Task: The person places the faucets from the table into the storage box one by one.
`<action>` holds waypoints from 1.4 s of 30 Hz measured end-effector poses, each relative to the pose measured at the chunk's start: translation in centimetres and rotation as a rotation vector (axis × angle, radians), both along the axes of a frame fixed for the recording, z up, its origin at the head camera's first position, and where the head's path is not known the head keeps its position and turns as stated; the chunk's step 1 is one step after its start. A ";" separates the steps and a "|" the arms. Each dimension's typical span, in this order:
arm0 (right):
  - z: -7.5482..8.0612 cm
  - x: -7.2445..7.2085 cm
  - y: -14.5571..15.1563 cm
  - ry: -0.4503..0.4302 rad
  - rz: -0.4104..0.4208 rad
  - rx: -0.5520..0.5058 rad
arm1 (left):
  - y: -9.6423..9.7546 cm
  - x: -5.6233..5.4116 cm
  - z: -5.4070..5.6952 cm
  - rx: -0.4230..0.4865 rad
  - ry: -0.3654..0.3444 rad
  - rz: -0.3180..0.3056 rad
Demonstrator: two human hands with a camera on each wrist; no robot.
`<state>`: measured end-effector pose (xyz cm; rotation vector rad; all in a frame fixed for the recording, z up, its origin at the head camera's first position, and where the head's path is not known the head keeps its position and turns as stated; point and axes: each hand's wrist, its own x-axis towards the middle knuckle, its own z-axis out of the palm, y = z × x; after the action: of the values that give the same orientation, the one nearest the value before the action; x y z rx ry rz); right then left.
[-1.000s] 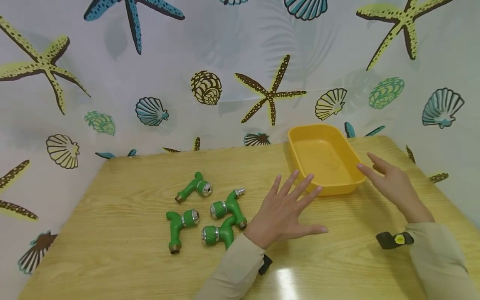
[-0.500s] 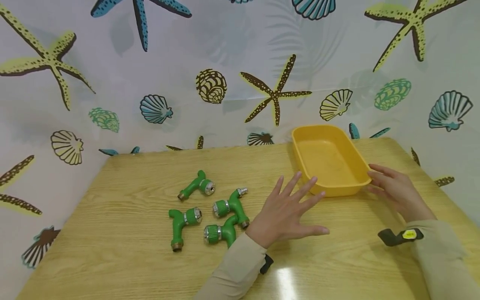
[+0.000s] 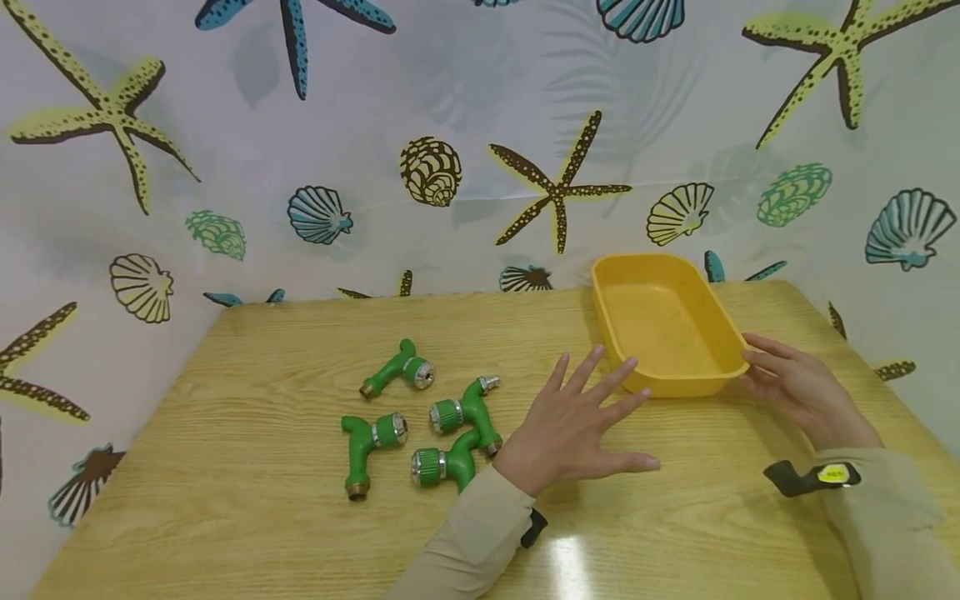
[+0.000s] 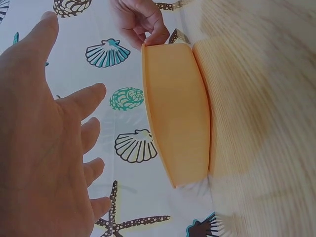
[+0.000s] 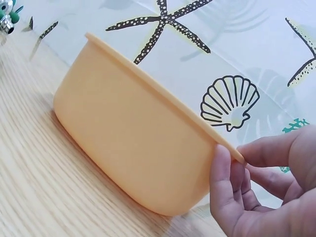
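Note:
A yellow rectangular plastic basin (image 3: 660, 333) stands on the table at the right, nothing visible inside it. At its near right corner my right hand (image 3: 806, 392) pinches the rim; in the right wrist view the thumb (image 5: 222, 173) lies against the outer wall and the fingers curl at the edge. My left hand (image 3: 566, 429) hovers over the table with its fingers spread, near the basin's near left corner and holding nothing. Several green taps lie to the left, among them a tap (image 3: 363, 450) nearest the left side and a tap (image 3: 450, 462) partly hidden by the left sleeve.
The light wooden table (image 3: 247, 400) runs back to a white cloth (image 3: 360, 100) printed with shells and starfish. Another green tap (image 3: 397, 368) lies farthest back, and one with a metal nozzle (image 3: 472, 412) touches or nearly touches its neighbour.
My right hand has come down to the basin's near right corner and taken hold of its rim. The left hand stays spread; the head view has shifted slightly.

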<state>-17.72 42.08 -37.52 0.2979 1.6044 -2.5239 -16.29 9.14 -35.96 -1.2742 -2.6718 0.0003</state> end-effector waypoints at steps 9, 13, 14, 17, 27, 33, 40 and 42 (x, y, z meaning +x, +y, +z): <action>-0.1 -0.2 0.2 -0.057 0.041 -0.149 | -0.3 -0.1 0.2 -0.007 -0.018 0.008; -0.3 -0.2 0.4 -0.064 0.056 -0.159 | -0.4 -0.1 0.2 -0.021 -0.035 0.013; -0.4 -0.1 0.5 -0.064 0.061 -0.167 | -0.5 -0.1 0.2 -0.027 -0.037 0.015; -0.5 0.1 0.8 -0.041 0.092 -0.202 | -0.7 -0.1 0.4 -0.040 -0.026 0.025; -0.7 0.9 0.0 0.005 0.174 -0.192 | -1.6 -0.1 0.7 -0.038 0.018 0.062; -1.3 1.1 -0.9 0.004 0.187 -0.187 | -2.9 0.4 0.3 0.004 -0.008 0.066; -1.4 1.5 -1.4 -0.003 0.193 -0.183 | -4.6 0.4 0.3 0.022 0.010 0.083; -1.2 1.6 -1.5 -0.007 0.189 -0.186 | -5.0 0.3 0.5 0.035 0.005 0.087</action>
<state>-16.13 40.62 -38.74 0.1271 1.3144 -2.4976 -15.95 4.14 -35.50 -1.1452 -2.7077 -0.0316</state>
